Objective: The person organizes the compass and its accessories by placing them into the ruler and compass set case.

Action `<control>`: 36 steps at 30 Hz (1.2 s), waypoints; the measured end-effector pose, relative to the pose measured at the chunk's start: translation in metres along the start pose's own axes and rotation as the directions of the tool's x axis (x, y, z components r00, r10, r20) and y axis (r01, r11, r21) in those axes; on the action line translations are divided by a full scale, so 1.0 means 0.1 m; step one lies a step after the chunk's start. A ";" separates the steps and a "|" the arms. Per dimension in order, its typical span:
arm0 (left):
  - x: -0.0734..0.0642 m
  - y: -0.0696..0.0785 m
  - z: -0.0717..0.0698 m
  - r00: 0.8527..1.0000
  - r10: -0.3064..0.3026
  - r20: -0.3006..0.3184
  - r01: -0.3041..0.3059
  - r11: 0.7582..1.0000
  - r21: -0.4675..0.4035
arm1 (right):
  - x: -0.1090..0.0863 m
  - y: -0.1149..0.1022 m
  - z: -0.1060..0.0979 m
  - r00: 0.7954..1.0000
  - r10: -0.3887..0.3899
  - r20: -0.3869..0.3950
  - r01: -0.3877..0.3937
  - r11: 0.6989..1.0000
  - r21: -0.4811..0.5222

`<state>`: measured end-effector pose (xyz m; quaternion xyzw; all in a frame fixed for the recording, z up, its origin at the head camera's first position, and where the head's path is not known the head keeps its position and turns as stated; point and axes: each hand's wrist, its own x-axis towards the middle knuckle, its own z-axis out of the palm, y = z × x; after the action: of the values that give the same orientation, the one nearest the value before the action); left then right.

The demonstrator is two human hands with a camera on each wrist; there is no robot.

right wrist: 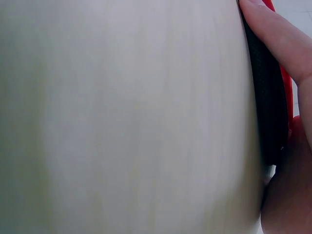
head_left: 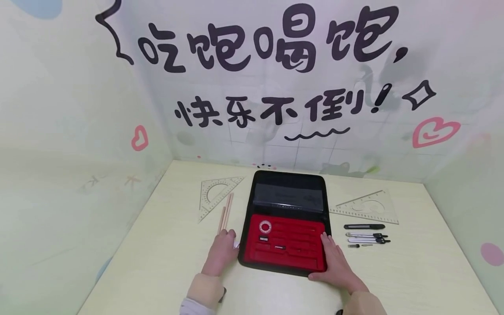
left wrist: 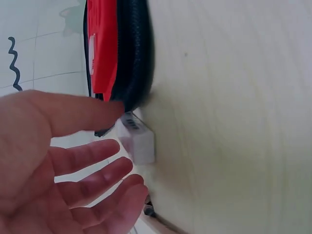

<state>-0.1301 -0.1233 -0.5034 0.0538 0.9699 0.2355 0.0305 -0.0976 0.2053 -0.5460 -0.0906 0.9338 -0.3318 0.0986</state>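
Note:
A black zip case lies open flat on the table, with a red moulded tray in its near half. The tray holds a white ring-shaped piece, a pencil sharpener and a small metal piece. My right hand holds the case's front right corner, fingers along the right side and thumb at the front edge. Left of the case, my left hand has loosely bent fingers beside a white eraser. Its thumb tip overlaps the case edge in the left wrist view.
Slim pencils and a clear set square lie left of the case. On the right are another set square, a black utility knife, two compasses and small parts. Walls close off the back and sides.

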 end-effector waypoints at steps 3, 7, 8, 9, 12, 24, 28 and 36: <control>-0.01 -0.03 0.03 1.000 0.030 0.000 -0.030 1.000 0.009 | 0.00 -0.01 0.00 1.000 0.001 0.005 -0.001 1.000 0.003; -0.01 -0.04 0.05 0.998 0.056 0.002 -0.056 0.998 0.006 | 0.00 -0.01 0.00 1.000 0.000 0.000 0.000 1.000 0.001; -0.01 -0.04 0.05 0.998 0.061 -0.001 -0.061 0.998 0.002 | 0.00 -0.01 -0.01 1.000 0.000 0.000 0.000 1.000 0.001; -0.01 -0.03 0.05 0.998 0.067 -0.004 -0.067 0.998 -0.004 | 0.00 -0.01 -0.01 1.000 -0.001 -0.003 0.001 1.000 -0.001; -0.01 -0.03 0.05 0.997 0.073 -0.009 -0.073 0.997 -0.012 | 0.00 -0.02 -0.01 1.000 0.003 0.000 -0.003 1.000 0.002; 0.01 -0.04 0.03 0.986 0.155 -0.056 -0.153 0.987 0.044 | -0.01 -0.02 0.00 1.000 0.006 0.004 -0.006 1.000 0.000; 0.03 0.03 -0.03 0.975 0.200 -0.094 -0.196 0.979 0.049 | -0.01 -0.02 -0.01 1.000 0.001 -0.001 -0.001 1.000 -0.001; 0.08 0.26 -0.06 0.983 0.183 0.001 -0.183 0.983 -0.008 | -0.02 -0.03 -0.01 1.000 0.005 0.003 -0.005 1.000 0.004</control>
<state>-0.1364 -0.1021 -0.4868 0.1430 0.9599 0.2409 0.0096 -0.0961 0.2042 -0.5429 -0.0885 0.9333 -0.3330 0.1011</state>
